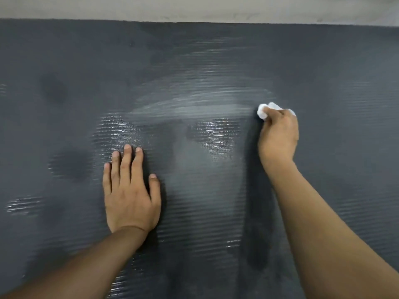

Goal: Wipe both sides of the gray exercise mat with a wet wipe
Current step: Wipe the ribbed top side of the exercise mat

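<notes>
— What fills the view?

— A gray ribbed mat (216,212), spread almost edge to edge, with a strip of pale floor (194,7) beyond its far edge.

— And the hands?

— The left hand (131,190) lies flat on the mat, fingers straight and together, left of the middle. The right hand (278,134) grips a crumpled white wipe (262,112) and presses it on the mat, right of the middle.

— Any marks?

— A shiny wet smear (194,104) arcs across the middle toward the wipe, with glistening patches nearer the hands.
</notes>
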Demonstrator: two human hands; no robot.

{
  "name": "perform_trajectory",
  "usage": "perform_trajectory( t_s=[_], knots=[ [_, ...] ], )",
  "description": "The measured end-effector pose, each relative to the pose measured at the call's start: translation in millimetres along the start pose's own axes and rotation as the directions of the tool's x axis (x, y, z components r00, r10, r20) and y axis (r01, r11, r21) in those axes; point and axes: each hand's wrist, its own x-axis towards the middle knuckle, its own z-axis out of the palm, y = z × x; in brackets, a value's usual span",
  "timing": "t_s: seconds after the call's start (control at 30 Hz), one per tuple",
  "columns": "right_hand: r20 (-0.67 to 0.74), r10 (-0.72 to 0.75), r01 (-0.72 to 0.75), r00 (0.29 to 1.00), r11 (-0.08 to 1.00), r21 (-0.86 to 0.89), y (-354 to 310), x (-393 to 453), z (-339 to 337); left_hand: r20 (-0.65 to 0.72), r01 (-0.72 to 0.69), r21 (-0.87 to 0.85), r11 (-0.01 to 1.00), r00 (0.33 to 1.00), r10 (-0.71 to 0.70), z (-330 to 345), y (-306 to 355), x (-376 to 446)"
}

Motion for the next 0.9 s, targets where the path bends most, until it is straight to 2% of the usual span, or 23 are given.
perform_trajectory(
  t_s=[0.1,0.13,0.2,0.27,0.3,0.37,0.4,0.43,0.5,0.57,0.63,0.77,0.9],
  knots=[
    [-0.079,0.053,-0.061,0.995,0.993,-0.105,-15,-6,26,0.002,-0.001,-0.002,1.0,1.0,0.001,-1,0,-1],
    [-0.071,0.017,-0.024,0.997,0.995,-0.097,-34,-13,43,0.002,-0.001,0.0,1.0,1.0,0.001,-1,0,-1],
    [0.083,-0.185,0.188,0.979,0.982,-0.03,-85,-45,77,0.001,-0.001,-0.001,1.0,1.0,0.001,0,-1,0],
    [0.275,-0.403,0.403,0.873,0.913,0.059,-139,-85,95,-0.01,-0.009,-0.018,1.0,1.0,0.008,0,-2,0],
    [0.345,-0.459,0.451,0.818,0.886,0.108,-155,-97,96,-0.015,-0.013,-0.026,1.0,1.0,0.012,1,-2,1],
    [0.37,-0.551,0.535,0.748,0.83,0.157,-152,-97,89,-0.01,-0.014,-0.026,1.0,1.0,0.013,1,-2,1],
    [0.343,-0.559,0.551,0.755,0.824,0.132,-136,-89,79,-0.005,-0.012,-0.021,1.0,1.0,0.012,0,-1,1],
    [0.315,-0.523,0.533,0.792,0.844,0.06,-111,-79,72,-0.002,-0.008,-0.016,1.0,1.0,0.008,0,0,1],
    [0.217,-0.333,0.364,0.918,0.923,-0.125,-50,-51,40,0.002,-0.001,-0.011,1.0,1.0,0.001,-2,1,0],
    [0.064,-0.179,0.187,0.982,0.97,-0.153,9,-29,-1,0.012,0.001,-0.014,1.0,1.0,0.0,-2,3,0],
    [-0.044,-0.166,0.162,0.985,0.983,-0.087,41,-24,-18,0.005,-0.001,-0.017,1.0,1.0,0.001,-1,2,0],
    [-0.184,-0.198,0.206,0.963,0.978,0.026,62,-31,0,-0.007,0.012,-0.03,0.999,1.0,-0.013,-3,2,-1],
    [-0.198,-0.162,0.178,0.967,0.982,0.067,65,-25,2,0.019,0.025,-0.047,0.999,1.0,-0.024,-6,3,-3]
  ],
)
